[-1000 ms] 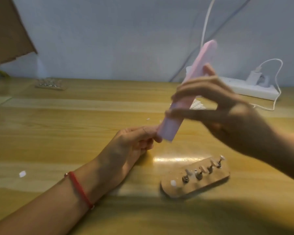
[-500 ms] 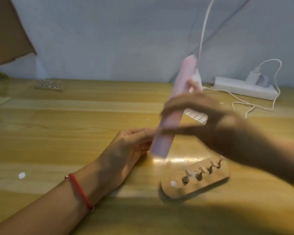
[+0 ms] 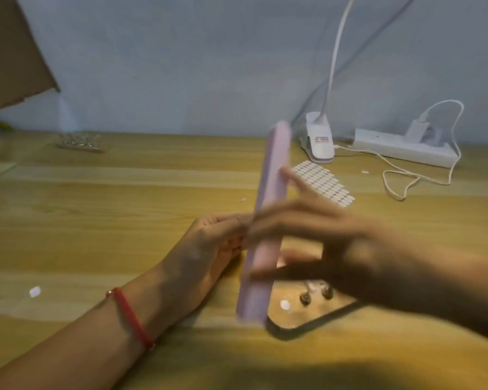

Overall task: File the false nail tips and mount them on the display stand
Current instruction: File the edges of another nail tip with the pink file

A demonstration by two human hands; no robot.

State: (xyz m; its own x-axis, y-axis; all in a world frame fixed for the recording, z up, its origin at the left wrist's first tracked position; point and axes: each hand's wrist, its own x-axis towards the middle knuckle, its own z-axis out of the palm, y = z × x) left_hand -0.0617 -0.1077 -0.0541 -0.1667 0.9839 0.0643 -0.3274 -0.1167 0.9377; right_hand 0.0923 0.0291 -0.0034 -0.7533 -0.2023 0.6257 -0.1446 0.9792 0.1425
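beside curled left hand [image 3: 206,246], contents unseen, pink file [image 3: 271,178] in grip of right hand [image 3: 344,249]

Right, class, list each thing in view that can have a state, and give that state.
Nail file: near upright, gripped by the right hand, blurred.
Left hand: fingertips pinched against the file; what they hold is unclear.
Display stand: flat on the table, partly hidden.
Charger: plugged into the power strip.
Sticker sheet: flat on the table.
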